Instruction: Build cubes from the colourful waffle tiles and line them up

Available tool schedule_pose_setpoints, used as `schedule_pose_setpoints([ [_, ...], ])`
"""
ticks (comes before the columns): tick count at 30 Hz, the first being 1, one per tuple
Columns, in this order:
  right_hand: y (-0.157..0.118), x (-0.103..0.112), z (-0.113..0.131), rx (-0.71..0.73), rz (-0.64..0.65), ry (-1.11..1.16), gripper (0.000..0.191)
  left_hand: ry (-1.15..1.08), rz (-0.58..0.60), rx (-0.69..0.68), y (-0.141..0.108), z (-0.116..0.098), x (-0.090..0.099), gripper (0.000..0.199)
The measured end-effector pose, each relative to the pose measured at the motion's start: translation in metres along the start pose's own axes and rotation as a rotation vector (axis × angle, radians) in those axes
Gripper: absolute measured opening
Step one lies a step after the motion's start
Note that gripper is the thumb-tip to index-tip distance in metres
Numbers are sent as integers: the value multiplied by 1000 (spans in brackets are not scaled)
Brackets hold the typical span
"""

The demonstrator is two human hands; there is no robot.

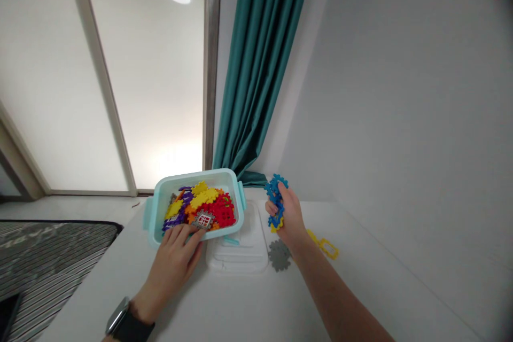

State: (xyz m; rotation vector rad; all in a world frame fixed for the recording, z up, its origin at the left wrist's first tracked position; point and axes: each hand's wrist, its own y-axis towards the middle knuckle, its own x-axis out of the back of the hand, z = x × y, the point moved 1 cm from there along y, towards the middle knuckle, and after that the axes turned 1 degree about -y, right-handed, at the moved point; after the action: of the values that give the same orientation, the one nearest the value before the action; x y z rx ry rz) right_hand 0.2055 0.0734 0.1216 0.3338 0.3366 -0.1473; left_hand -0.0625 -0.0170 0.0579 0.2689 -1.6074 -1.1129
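My left hand, with a dark watch on the wrist, is closed over the near rim of a light-blue plastic box. Its fingertips reach just inside, near a grey window-shaped piece, and are partly hidden. Red pieces, yellow gear pieces, purple and orange ones are heaped in the box. To the right, my right hand is raised above the table, closed around blue gear-shaped building pieces. A bit of yellow shows at their lower end.
A translucent lid lies on the white table, partly under the box. A grey gear piece and yellow pieces lie by my right forearm. Behind are a green curtain, sliding doors and a wall at right.
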Motion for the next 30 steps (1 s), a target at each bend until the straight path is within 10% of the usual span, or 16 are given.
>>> schedule_pose_setpoints([
  [4, -14, -67, 1, 100, -3, 18, 38, -14, 33, 31, -1, -2, 1, 21],
  [11, -7, -125, -25, 566, 307, -772, 15, -45, 82, 54, -2, -2, 1, 22],
  [19, -9, -101, -20, 741, 454, -1080, 36, -63, 67, 55, -3, -1, -2, 21],
  [25, -42, -67, -24, 910, 794, -1173, 32, -58, 63, 36, -3, -1, -1, 22],
  [30, -44, 1, -41, 865, 524, -1075, 40, -29, 39, 20, -4, -1, -1, 23],
])
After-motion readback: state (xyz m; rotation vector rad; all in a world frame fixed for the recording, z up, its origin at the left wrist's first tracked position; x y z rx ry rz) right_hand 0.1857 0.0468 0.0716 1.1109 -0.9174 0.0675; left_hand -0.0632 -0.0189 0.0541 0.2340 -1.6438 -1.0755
